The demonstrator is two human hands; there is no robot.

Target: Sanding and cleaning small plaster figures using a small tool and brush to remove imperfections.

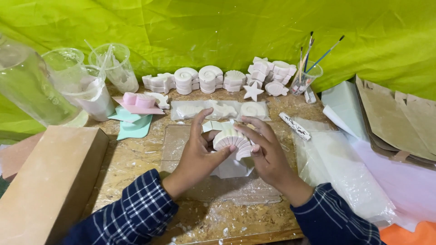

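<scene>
left hand (200, 152) + right hand (268, 152): fingers grasping white shell cast (232, 141) from both sides, steadying it | cast at table (136, 159) centre, over clear sheet | finished casts (213, 79) at 12 o'clock, brush cup (305, 78) at 1

White ribbed shell cast (232, 140), navy sleeves (136, 213) checked in white, bright green backdrop cloth (227, 31), pink mould (138, 100) over mint-green ones (134, 124), tan speckled chipboard table (131, 159), brown paper bags (395, 118), blue-handled brushes (318, 56).

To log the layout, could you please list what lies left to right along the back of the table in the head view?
Clear plastic cups → white spiral plaster casts → white plaster star → clear cup of paintbrushes.
</scene>
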